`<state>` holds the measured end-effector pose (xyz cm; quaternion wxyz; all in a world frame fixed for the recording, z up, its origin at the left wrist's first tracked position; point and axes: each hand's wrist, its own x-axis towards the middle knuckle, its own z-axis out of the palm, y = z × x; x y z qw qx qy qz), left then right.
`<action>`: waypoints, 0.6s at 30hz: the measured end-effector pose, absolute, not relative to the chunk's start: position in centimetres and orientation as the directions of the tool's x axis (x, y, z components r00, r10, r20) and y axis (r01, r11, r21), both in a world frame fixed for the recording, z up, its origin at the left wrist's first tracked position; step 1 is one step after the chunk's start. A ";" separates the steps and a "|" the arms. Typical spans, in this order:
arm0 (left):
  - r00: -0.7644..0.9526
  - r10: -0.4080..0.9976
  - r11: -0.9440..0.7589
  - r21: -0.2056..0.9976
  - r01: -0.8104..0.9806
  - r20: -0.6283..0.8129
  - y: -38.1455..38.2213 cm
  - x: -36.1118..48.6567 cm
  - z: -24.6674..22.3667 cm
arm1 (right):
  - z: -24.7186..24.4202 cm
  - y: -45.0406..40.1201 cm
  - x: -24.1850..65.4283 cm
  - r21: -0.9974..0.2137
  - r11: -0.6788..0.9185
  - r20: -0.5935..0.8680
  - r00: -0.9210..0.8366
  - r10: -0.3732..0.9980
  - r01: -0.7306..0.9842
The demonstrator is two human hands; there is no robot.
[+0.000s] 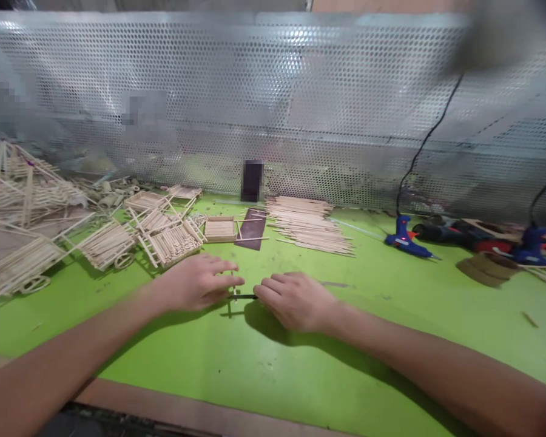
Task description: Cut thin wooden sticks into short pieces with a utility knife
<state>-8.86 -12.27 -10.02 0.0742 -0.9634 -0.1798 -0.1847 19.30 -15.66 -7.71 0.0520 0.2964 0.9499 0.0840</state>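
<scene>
My left hand and my right hand meet low in the middle of the green tabletop. Between them lies a thin black rod, with my right fingertips closed on its right end. A small piece of thin wooden sticks stands under my left fingertips, partly hidden by them. Straight ahead, a loose pile of pale wooden sticks lies beyond my hands, and a dark flat sheet lies to its left.
Several stick-built miniature carts crowd the left side. Two blue glue guns with black cords and a dark tool lie at right. A dark upright object stands against the perforated metal sheet behind the table.
</scene>
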 end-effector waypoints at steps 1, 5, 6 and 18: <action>0.876 0.303 -0.930 -0.086 0.358 0.375 -12.4 -8.6 -10.2 | -7.7 -15.6 19.2 0.188 0.813 -0.044 -0.822 0.567 0.551; 0.896 0.294 -0.936 -0.090 0.340 0.332 -12.8 -8.0 -10.5 | -7.9 -15.4 19.0 0.146 0.817 -0.008 -0.825 0.565 0.558; 0.898 0.294 -0.936 -0.088 0.339 0.328 -12.8 -7.9 -10.6 | -7.8 -15.3 19.1 0.123 0.818 0.014 -0.825 0.564 0.562; 0.881 0.255 -0.955 -0.041 0.295 0.397 -13.2 -7.7 -10.9 | 0.2 1.5 23.0 0.108 0.590 0.028 -0.595 0.803 0.801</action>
